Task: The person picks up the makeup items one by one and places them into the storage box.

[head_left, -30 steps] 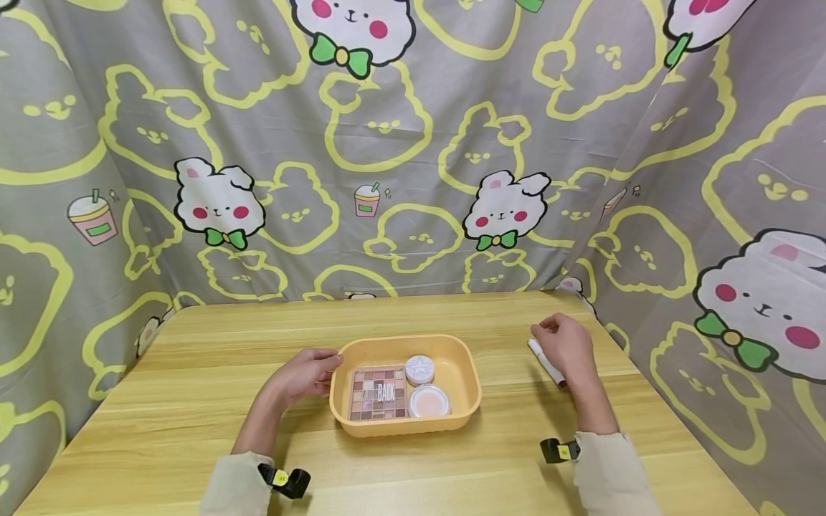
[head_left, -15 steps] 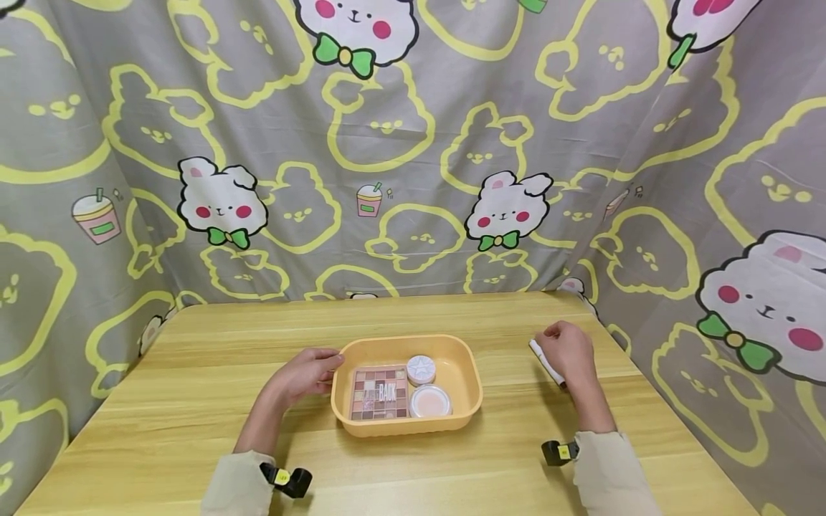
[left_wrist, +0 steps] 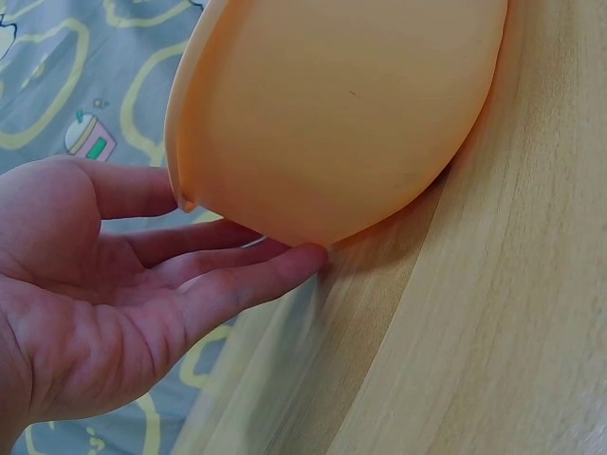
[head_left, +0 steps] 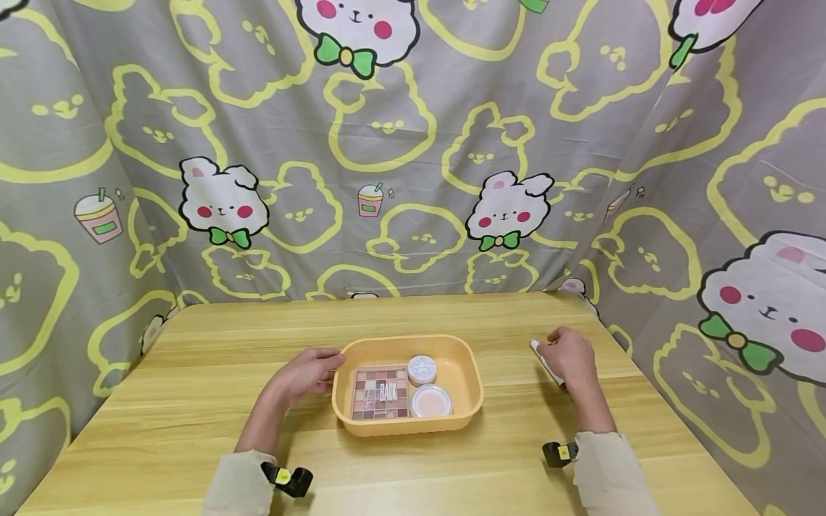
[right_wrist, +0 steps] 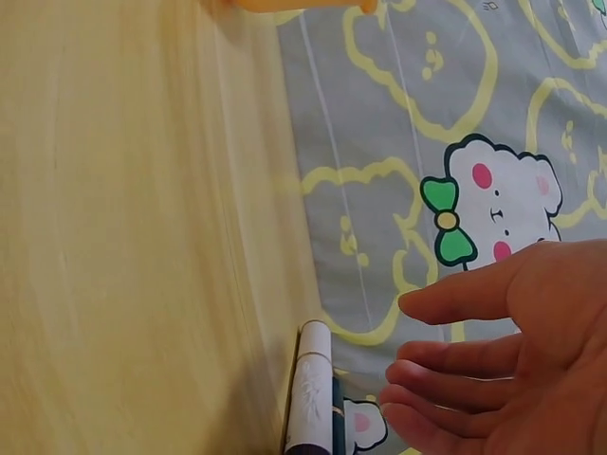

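Observation:
A yellow-orange plastic basket (head_left: 413,428) stands mid-table, holding an eyeshadow palette (head_left: 379,401), a small round star-topped case (head_left: 422,369) and a round compact (head_left: 431,403) with a pale pink centre. My left hand (head_left: 306,374) grips its left end, thumb over the rim and fingers against the outer wall (left_wrist: 322,123). Over at the right, my right hand (head_left: 571,356) hovers with loosely bent fingers beside a slim white tube (right_wrist: 310,393) that has a gold band and a dark end. Beside that tube shows part of a dark green one (right_wrist: 339,417).
The wooden table (head_left: 413,480) runs back to a grey curtain (head_left: 413,236) with yellow outlines and white rabbits, which also hangs along both sides. Each wrist carries a small black camera (head_left: 297,482) on its beige sleeve.
My right hand has moved slightly down and nearer me, lowering toward the white tube and covering more of it. The left hand and the basket stay in place.

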`<state>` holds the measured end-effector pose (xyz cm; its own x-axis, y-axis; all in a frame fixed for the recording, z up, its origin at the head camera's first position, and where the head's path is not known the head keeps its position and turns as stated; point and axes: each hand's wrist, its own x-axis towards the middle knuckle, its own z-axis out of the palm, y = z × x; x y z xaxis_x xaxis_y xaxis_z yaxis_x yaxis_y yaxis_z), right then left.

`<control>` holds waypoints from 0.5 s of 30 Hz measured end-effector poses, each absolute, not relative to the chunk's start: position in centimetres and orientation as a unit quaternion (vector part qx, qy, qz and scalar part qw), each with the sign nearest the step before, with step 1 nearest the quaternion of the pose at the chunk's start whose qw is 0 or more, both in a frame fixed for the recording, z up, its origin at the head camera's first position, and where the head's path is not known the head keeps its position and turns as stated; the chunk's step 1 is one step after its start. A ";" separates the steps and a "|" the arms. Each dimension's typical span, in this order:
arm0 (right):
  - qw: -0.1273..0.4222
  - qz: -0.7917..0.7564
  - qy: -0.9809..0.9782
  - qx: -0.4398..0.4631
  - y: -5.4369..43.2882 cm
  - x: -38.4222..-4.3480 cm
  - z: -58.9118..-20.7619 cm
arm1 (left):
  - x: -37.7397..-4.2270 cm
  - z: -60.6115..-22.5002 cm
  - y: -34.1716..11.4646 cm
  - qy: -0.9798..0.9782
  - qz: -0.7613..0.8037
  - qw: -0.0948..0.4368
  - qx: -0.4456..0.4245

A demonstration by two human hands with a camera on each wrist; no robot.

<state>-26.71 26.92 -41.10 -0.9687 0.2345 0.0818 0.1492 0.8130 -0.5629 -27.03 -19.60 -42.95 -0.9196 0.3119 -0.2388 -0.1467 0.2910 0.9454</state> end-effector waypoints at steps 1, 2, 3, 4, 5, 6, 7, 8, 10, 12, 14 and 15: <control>0.072 0.285 -0.951 -0.100 26.9 -26.7 -41.2 | -27.0 -43.0 -19.6 0.780 0.593 0.193 0.053; 0.069 0.281 -0.952 -0.098 27.0 -26.7 -41.3 | -27.0 -43.0 -19.6 0.781 0.592 0.193 0.052; 0.068 0.277 -0.954 -0.096 27.0 -26.7 -41.4 | -27.0 -42.9 -19.6 0.781 0.591 0.193 0.052; 0.066 0.276 -0.954 -0.095 27.0 -26.7 -41.4 | -27.0 -42.9 -19.6 0.782 0.591 0.193 0.052; 0.064 0.275 -0.955 -0.095 27.1 -26.7 -41.5 | -27.0 -42.9 -19.6 0.783 0.590 0.192 0.051; 0.064 0.274 -0.955 -0.095 27.1 -26.7 -41.5 | -27.0 -42.9 -19.6 0.783 0.589 0.192 0.051; 0.064 0.273 -0.955 -0.095 27.1 -26.7 -41.6 | -27.0 -42.9 -19.6 0.783 0.589 0.192 0.050; 0.064 0.273 -0.955 -0.095 27.2 -26.7 -41.6 | -27.0 -42.9 -19.5 0.783 0.590 0.192 0.049; 0.066 0.272 -0.955 -0.095 27.2 -26.7 -41.7 | -27.0 -42.9 -19.5 0.782 0.591 0.192 0.048; 0.069 0.270 -0.956 -0.094 27.2 -26.7 -41.8 | -27.0 -42.9 -19.5 0.782 0.591 0.192 0.046; 0.072 0.267 -0.956 -0.093 27.2 -26.7 -41.9 | -27.0 -42.9 -19.6 0.782 0.591 0.192 0.045; 0.073 0.267 -0.956 -0.093 27.2 -26.7 -42.0 | -26.9 -42.9 -19.6 0.782 0.591 0.192 0.044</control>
<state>-26.70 27.24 -41.97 -0.9721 0.2170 0.0893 0.1394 0.8401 -0.5243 -26.93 -19.55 -42.87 -0.9226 0.2953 -0.2483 -0.1584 0.2968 0.9417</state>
